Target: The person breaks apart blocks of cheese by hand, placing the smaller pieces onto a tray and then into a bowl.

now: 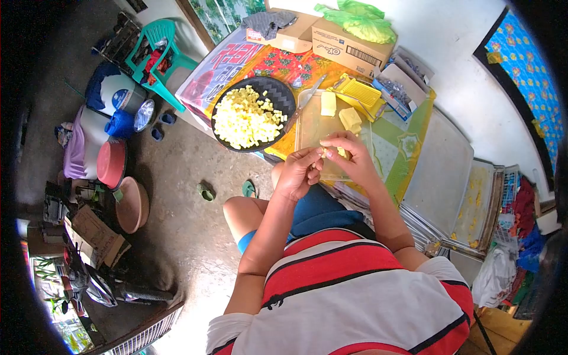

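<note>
**Small piece pinched between two hands over the cutting board**

Head view: the left hand (300,171) and right hand (346,152) meet above a clear cutting board (313,127), fingers curled nearly closed around a small yellow piece (341,152) pinched between them. Just beyond the hands lie two larger yellow chunks (350,119) on the board, with a knife (306,99) at the board's far left edge. Left of the left hand, a dark round tray (283,93) holds a heap of yellow cubes (245,118).

The pinched piece looks small and possibly slippery; a loose grip could drop it past the counter (395,145) edge onto the lap or floor. The tray overhangs the counter edge, so a nudge from the left hand might tip it.
</note>
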{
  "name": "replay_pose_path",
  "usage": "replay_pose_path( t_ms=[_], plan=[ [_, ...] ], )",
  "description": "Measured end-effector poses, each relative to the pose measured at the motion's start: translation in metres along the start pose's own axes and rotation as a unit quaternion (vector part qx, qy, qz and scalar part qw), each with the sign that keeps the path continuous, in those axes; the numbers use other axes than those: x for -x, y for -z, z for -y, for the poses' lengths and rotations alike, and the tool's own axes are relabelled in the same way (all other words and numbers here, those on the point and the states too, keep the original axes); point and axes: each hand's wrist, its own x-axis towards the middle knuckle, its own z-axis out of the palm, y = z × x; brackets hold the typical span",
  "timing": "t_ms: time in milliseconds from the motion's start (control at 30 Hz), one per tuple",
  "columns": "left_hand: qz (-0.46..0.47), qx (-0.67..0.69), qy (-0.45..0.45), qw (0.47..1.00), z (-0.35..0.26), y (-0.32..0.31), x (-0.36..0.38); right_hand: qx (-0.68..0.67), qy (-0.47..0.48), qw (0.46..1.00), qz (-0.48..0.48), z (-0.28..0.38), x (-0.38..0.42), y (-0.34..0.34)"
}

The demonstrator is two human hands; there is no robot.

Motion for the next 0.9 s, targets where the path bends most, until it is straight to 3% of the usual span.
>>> replay_pose_path(
  t_ms=[467,567,667,767,867,900],
  plan=[
    [-0.031,-0.023,-0.017,0.999,-0.001,0.005,-0.007,0.039,0.007,0.999,0.014,-0.010,-0.006,-0.002],
    [-0.048,-0.021,-0.028,0.998,-0.001,0.012,-0.010,-0.004,0.009,1.000,0.009,-0.015,-0.013,-0.007],
    [-0.054,0.027,-0.028,0.998,-0.003,0.025,-0.014,-0.031,-0.076,0.997,0.006,-0.040,-0.012,-0.009],
    [-0.054,0.077,-0.019,0.995,-0.001,0.040,-0.018,0.194,-0.105,0.968,0.117,-0.079,-0.004,-0.007],
    [-0.058,0.108,-0.008,0.992,0.004,0.050,-0.022,0.309,-0.093,0.935,0.148,-0.093,0.005,-0.017],
    [-0.060,0.115,-0.006,0.991,0.005,0.052,-0.022,0.288,-0.095,0.945,0.124,-0.092,0.006,-0.020]
  ],
)
